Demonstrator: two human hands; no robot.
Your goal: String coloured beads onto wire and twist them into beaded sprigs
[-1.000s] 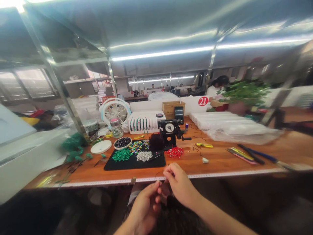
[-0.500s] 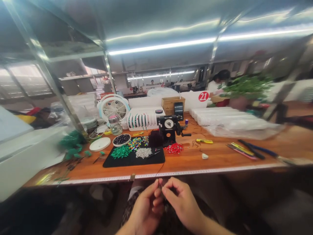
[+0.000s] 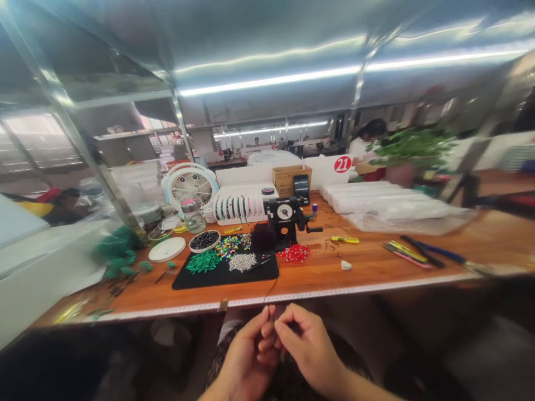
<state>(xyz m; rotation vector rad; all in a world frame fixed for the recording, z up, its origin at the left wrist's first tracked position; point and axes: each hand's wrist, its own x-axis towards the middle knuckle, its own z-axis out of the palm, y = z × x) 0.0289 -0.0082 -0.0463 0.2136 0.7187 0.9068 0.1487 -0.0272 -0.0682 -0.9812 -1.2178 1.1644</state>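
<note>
Just in front of the table edge, my left hand [image 3: 251, 351] is closed, thumb and fingers pinched at their tips. A thin dark thread [image 3: 272, 287] comes down from the black mat [image 3: 225, 278] to these fingertips. My right hand [image 3: 308, 344] is pinched too, its fingertips close beside the left ones; what lies between them is too small to make out. On the mat are green tube-shaped pieces [image 3: 203, 262], silvery beads [image 3: 242, 262] and mixed coloured beads [image 3: 229, 245]. A dark bundle [image 3: 262, 238] lies at the mat's back right.
Behind the mat stands a black hand-crank machine [image 3: 286, 223] with a dial. Red beads [image 3: 295, 253] lie before it. A round dish [image 3: 204, 241] holds dark beads. Pliers [image 3: 443, 253] and a yellow cutter [image 3: 345, 239] lie rightward. A fan [image 3: 191, 186] stands back left.
The view has shifted slightly, so the table items sit a little farther left. Both hands keep their pinch, with the right fingertips moved very slightly.
</note>
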